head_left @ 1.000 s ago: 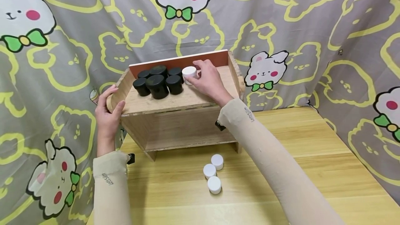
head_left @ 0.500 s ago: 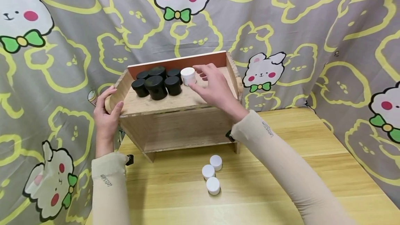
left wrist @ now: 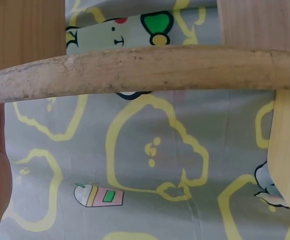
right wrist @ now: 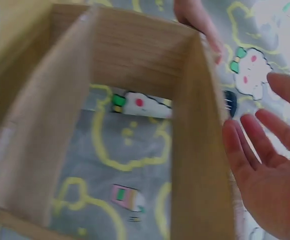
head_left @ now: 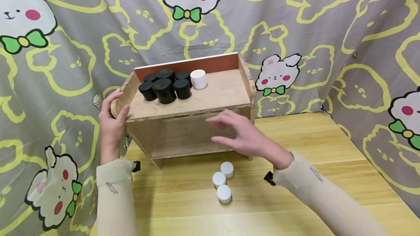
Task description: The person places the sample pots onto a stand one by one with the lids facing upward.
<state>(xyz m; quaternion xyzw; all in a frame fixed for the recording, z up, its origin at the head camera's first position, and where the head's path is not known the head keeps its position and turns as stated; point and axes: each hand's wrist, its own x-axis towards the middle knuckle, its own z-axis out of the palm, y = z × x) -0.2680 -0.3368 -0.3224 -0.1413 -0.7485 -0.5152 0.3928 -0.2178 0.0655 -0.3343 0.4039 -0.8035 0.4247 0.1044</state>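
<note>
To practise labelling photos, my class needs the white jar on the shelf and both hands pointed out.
White jar (head_left: 198,80), head view: front of its side.
Left hand (head_left: 112,125), head view: middle of the hand.
Right hand (head_left: 247,134), head view: middle of the hand.

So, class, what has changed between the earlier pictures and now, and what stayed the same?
The right hand has let go of the white cylindrical jar and drawn back and down, in front of the wooden shelf unit. Unchanged: that jar stands beside the black cylindrical jars, the left hand grips the unit's left side, and three white round jars sit on the yellow wood-grain table.
</note>
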